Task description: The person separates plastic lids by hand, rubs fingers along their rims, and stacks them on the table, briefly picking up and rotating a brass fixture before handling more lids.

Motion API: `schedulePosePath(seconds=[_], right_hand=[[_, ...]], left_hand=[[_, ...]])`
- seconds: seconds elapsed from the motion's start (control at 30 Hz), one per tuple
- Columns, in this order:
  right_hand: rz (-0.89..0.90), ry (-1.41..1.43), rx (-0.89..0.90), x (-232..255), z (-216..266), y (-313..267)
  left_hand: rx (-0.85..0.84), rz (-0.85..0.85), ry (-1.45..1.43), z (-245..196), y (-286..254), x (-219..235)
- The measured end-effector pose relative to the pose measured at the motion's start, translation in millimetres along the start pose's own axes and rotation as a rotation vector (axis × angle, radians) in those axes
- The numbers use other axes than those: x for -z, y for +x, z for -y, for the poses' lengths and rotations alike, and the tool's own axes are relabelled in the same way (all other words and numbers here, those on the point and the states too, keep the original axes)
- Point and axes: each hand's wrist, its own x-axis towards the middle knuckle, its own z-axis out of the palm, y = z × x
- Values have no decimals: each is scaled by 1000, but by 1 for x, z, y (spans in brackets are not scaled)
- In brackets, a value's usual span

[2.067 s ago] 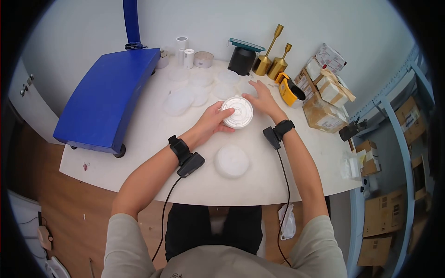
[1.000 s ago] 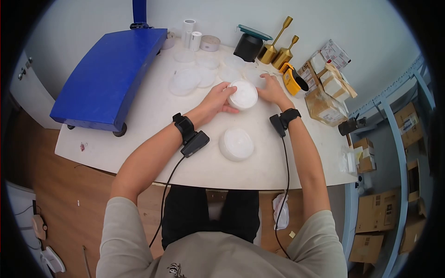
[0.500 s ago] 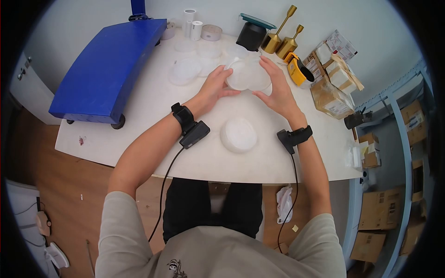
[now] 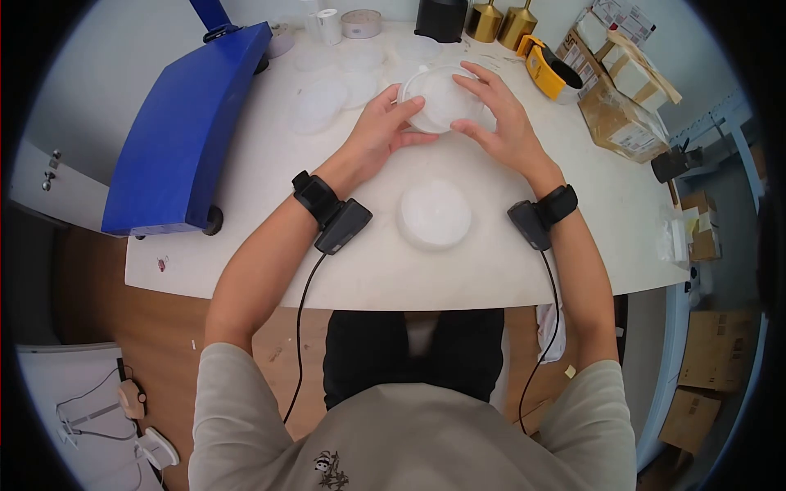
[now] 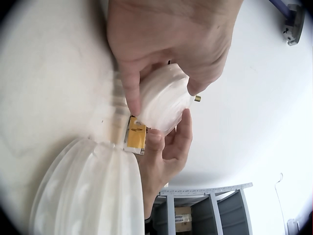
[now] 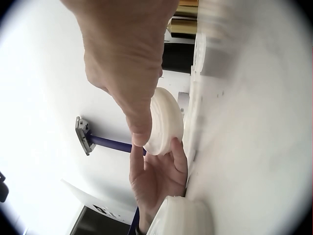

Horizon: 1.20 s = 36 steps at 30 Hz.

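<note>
A white, ribbed round plastic bowl (image 5: pixel 164 100) is held up over the table. My left hand (image 4: pixel 381 135) grips its left side, thumb on the top rim and fingers beneath. A translucent round lid (image 4: pixel 446 98) overlaps the bowl's top, set slightly to the right. My right hand (image 4: pixel 503 119) holds the lid's right edge between thumb and spread fingers; in the right wrist view its thumb lies along the rim. Nearer my body stands a second piece, a stack of white ribbed bowls (image 4: pixel 434 217), which neither hand touches.
Several translucent lids (image 4: pixel 318 106) lie loose on the white table (image 4: pixel 286 270). A blue platform scale (image 4: pixel 184 135) stands left. Paper rolls (image 4: pixel 329 26), a black holder (image 4: pixel 440 20) and gold candlesticks (image 4: pixel 485 20) line the back. Yellow tape dispenser (image 4: pixel 553 69) and taped boxes (image 4: pixel 622 119) stand right.
My right hand, earlier beside the bowl and reaching among the lids, has come in with a lid over the bowl. The left hand keeps its grip on the bowl. The head view has shifted.
</note>
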Motion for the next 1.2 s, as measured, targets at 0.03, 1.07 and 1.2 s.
schedulePosePath(seconds=[0.03,1.07,1.2], right_hand=[[-22,69,-31,-1,-3,0],[-278,280,-199,-8,8,-4],[-281,262,-198,-11,8,-5]], left_hand=[[-13,-16,7,-1,-1,-1],[22,76,113,1,2,-4],[8,98,206,-1,-4,-5]])
